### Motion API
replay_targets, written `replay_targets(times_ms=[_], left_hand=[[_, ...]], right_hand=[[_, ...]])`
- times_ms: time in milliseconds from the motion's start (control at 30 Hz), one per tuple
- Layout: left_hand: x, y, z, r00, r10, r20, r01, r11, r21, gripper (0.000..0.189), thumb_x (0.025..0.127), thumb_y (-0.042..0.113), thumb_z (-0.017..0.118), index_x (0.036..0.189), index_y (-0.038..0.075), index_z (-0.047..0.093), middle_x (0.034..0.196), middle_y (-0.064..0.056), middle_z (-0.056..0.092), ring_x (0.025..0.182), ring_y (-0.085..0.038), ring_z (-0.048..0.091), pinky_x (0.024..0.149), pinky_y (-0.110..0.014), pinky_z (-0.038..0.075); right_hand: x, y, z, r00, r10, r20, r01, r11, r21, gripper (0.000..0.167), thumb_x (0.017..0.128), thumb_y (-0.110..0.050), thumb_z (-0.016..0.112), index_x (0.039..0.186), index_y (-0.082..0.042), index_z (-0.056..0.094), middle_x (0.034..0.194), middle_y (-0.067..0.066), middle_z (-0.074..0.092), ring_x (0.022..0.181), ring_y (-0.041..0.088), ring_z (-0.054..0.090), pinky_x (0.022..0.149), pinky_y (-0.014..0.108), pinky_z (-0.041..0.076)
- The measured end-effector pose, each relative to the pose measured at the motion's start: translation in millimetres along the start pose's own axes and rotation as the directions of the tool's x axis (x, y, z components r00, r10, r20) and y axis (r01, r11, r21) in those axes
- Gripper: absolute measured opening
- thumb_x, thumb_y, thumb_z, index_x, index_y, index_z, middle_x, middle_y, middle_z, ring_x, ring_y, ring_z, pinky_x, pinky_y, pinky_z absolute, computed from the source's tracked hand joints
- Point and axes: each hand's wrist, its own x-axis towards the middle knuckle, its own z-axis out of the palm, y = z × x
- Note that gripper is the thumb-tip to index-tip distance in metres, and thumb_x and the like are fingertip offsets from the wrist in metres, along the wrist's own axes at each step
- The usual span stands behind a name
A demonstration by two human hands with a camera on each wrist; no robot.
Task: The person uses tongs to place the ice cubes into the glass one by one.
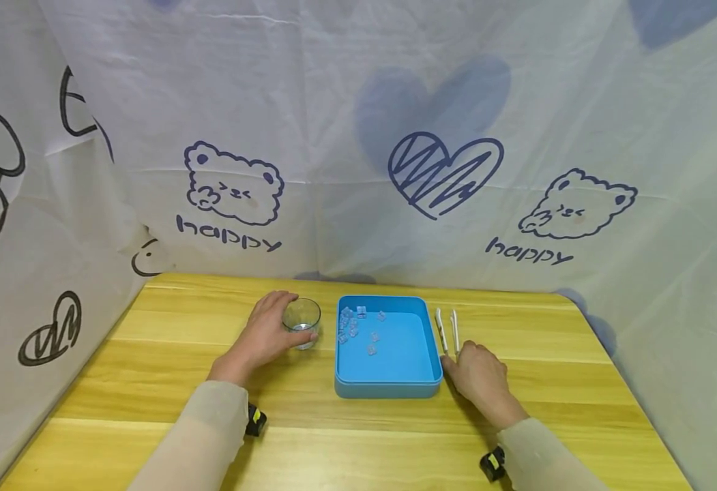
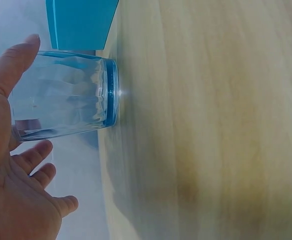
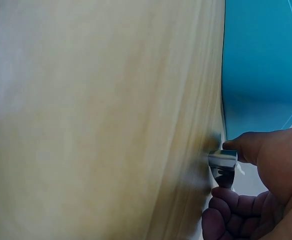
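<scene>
A clear drinking glass (image 1: pixel 303 315) stands upright on the table, left of a blue tray. My left hand (image 1: pixel 265 331) holds it near the rim, thumb on the near side and fingers on the far side; its lower fingers hang loose in the left wrist view, where the glass (image 2: pixel 68 95) looks empty. Flat on the table, right of the tray, lie tongs (image 1: pixel 455 330) with white tips pointing away from me. Between thumb and fingers my right hand (image 1: pixel 479 375) pinches their shiny metal end (image 3: pixel 223 160).
Several small clear cubes (image 1: pixel 374 337) lie in the blue tray (image 1: pixel 389 390), most of them gathered along its left side. The wooden table (image 1: pixel 309 450) meets a white printed cloth (image 1: pixel 333 225) at the back. More cloth hangs at both sides.
</scene>
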Motion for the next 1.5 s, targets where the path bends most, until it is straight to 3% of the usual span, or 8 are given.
replay_targets(times_ms=[267, 567, 1100, 1500], left_hand=[[-1.9, -0.4, 0.8, 1.000, 0.003, -0.010, -0.003, 1.000, -0.031, 0.092, 0.084, 0.045, 0.088, 0.154, 0.004, 0.046, 0.164, -0.019, 0.039, 0.153, -0.043, 0.032, 0.125, -0.063, 0.029], [-7.3, 1.6, -0.4, 0.999, 0.037, -0.031, -0.033, 0.993, 0.114, 0.089, 0.082, 0.050, 0.089, 0.148, 0.001, 0.053, 0.152, -0.020, 0.053, 0.143, -0.041, 0.045, 0.123, -0.060, 0.033], [-39.7, 15.5, 4.9, 0.998, 0.054, -0.025, -0.050, 0.988, 0.147, 0.085, 0.078, 0.051, 0.091, 0.140, 0.001, 0.059, 0.142, -0.018, 0.061, 0.136, -0.039, 0.051, 0.118, -0.058, 0.040], [-63.8, 27.6, 10.1, 0.991, 0.129, -0.033, -0.119, 0.968, 0.221, 0.085, 0.074, 0.054, 0.093, 0.136, 0.004, 0.064, 0.134, -0.012, 0.065, 0.135, -0.036, 0.053, 0.121, -0.055, 0.037]], right_hand=[[0.8, 0, 1, 1.000, 0.000, 0.002, 0.000, 1.000, 0.000, 0.044, 0.100, -0.039, 0.067, 0.090, 0.004, 0.059, 0.076, 0.012, 0.057, 0.068, 0.028, 0.059, 0.059, 0.049, 0.050], [0.9, 0, 1, 1.000, 0.001, -0.001, -0.001, 1.000, 0.006, 0.044, 0.100, -0.039, 0.066, 0.089, 0.003, 0.059, 0.074, 0.011, 0.057, 0.067, 0.027, 0.058, 0.059, 0.049, 0.050], [1.0, 0, 0, 1.000, 0.007, 0.008, -0.007, 1.000, 0.013, 0.040, 0.099, -0.035, 0.065, 0.089, 0.002, 0.058, 0.075, 0.012, 0.056, 0.067, 0.028, 0.057, 0.058, 0.047, 0.049], [1.5, 0, -1, 1.000, 0.006, 0.003, -0.006, 1.000, 0.020, 0.037, 0.099, -0.033, 0.064, 0.089, 0.002, 0.058, 0.077, 0.013, 0.057, 0.067, 0.028, 0.056, 0.056, 0.046, 0.047]])
